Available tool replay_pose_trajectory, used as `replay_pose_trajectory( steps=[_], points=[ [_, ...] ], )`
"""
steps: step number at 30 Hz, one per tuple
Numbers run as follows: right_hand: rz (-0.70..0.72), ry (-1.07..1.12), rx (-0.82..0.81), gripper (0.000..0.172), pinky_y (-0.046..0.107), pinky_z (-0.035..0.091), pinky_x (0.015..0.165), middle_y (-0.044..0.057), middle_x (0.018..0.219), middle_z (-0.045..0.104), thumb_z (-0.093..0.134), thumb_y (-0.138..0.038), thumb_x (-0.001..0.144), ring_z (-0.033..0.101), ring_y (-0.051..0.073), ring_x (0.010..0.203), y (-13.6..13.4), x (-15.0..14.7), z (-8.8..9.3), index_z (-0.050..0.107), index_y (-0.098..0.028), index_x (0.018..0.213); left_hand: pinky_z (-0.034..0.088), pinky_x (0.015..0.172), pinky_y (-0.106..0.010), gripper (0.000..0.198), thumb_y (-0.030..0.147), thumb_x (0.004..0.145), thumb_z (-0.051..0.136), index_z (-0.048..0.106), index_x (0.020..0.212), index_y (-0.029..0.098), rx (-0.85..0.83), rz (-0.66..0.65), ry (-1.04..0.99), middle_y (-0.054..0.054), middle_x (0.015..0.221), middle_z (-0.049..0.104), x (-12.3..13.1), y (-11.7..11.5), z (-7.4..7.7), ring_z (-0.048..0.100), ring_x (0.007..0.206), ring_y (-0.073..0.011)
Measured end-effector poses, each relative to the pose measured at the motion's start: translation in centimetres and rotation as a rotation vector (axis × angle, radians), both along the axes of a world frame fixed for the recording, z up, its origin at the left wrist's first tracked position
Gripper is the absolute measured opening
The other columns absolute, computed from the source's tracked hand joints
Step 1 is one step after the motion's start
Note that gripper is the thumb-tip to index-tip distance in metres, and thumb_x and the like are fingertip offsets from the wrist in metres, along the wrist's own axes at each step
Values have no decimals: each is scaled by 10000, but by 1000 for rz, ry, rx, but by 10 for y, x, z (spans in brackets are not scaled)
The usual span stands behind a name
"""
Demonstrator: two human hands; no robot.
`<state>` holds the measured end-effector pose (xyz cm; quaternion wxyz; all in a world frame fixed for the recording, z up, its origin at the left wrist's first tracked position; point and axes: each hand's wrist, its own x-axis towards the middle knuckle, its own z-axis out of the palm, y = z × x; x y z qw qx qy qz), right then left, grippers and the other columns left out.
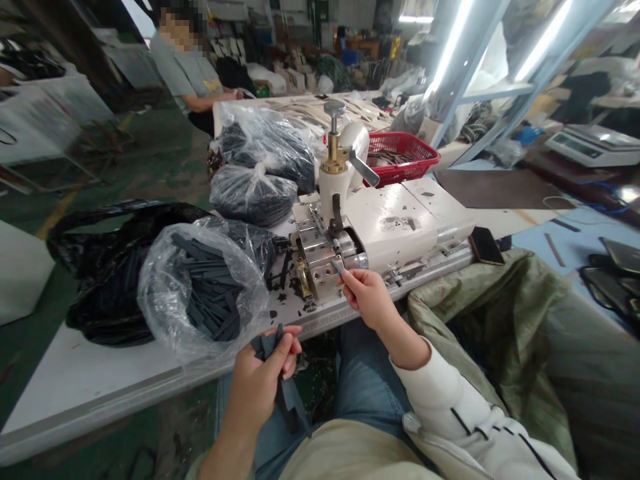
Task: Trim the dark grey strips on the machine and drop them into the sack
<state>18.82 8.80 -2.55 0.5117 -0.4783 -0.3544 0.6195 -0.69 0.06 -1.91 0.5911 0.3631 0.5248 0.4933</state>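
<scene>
My left hand [263, 377] is closed around several dark grey strips [290, 403], which hang down over my lap in front of the table edge. My right hand [367, 297] pinches the end of one small grey strip [337, 267] at the metal plate of a white machine [395, 220]. The strip's far end lies at the machine's rollers. Dark scraps are scattered around the machine's base. Left of it, an open clear plastic bag [163, 287] holds many dark grey strips [213, 293].
A black bag [110, 307] lies at the left, and tied clear bags [255, 193] sit behind. A red basket [405, 157] is beyond the machine. A phone [486, 245] rests at its right end, near green cloth [500, 293]. A person [187, 73] sits across.
</scene>
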Motion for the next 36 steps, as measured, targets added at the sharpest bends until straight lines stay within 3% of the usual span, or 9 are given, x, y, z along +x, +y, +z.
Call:
replay_pose_trajectory(
  steps=[11,18,25,28,30,33,36],
  points=[
    [-107,33,-44,377,186,143,299,-69,377,453,687,-510,682,302,36,282,18,-11,2,578,-156,617,311,420,-191,196,290,764,727,709,886,138,-37,44,-39,-2,658,574,-1,3,-1,451,476,-57],
    [-213,16,-42,331,194,164,290,-52,374,479,650,-462,717,325,47,274,22,-19,3,556,-168,596,312,419,-192,190,293,766,725,711,877,139,-33,40,-24,-4,659,580,-3,5,-2,450,475,-59],
    [-333,136,10,332,180,236,297,-41,415,528,689,-455,732,373,51,299,18,-11,4,574,-161,628,308,415,-184,198,282,758,734,710,887,133,-41,50,-55,-4,662,581,-4,5,-2,448,477,-55],
    [-230,328,-46,281,190,433,433,1,577,656,738,-422,726,565,91,463,-1,-2,9,618,-168,716,302,406,-184,206,291,754,737,704,877,129,-41,34,-57,0,649,570,-2,5,-1,446,467,-56],
    [-61,509,-126,236,247,535,665,28,784,728,746,-387,738,680,140,734,-20,0,13,618,-189,731,304,397,-185,219,302,744,745,697,872,131,-48,15,-65,4,634,565,2,7,1,442,453,-58],
    [177,673,-202,175,333,470,953,45,1117,706,706,-343,786,611,187,1127,-49,-4,16,621,-201,727,305,387,-181,221,312,740,748,683,866,142,-49,-12,-96,16,619,556,11,9,5,424,432,-51],
    [172,662,-211,111,341,451,980,35,1220,663,685,-319,802,571,191,1187,-69,-15,14,654,-213,790,308,388,-174,203,313,752,740,661,830,144,-66,-102,-114,23,605,543,20,9,9,413,429,-46]
  ],
)
